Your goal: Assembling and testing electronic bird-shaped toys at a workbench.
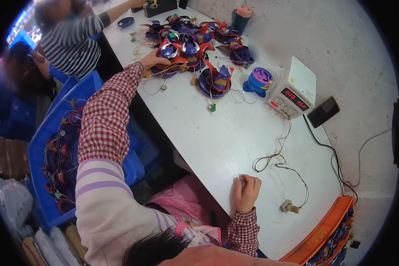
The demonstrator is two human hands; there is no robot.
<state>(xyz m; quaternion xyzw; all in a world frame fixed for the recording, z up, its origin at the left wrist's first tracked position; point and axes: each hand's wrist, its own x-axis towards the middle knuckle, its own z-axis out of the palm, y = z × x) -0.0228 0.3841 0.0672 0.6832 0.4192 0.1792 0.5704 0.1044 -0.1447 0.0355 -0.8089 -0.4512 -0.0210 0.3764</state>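
Note:
My left hand (154, 60) reaches to the far side of the table (186, 124). Its fingers are closed on the edge of a red, purple and silver toy figure part (169, 51) with thin wires hanging from it. Similar wired toy parts (208, 33) lie heaped around and behind it. One more such part (216, 80) stands apart to the right, with a small green circuit board (212, 107) on its wires. My right hand (247, 191) rests on the table's near part, fingers curled in, with nothing visible in them.
A white power supply (292, 86) with a red display stands at the right, its leads running to a small metal piece (290, 207). Nearby are a blue and purple cup-like piece (258, 81), a phone (323, 111) and a bottle (241, 20). Blue bin (35, 155) left; orange crate (319, 230) right; co-worker (75, 42) far left.

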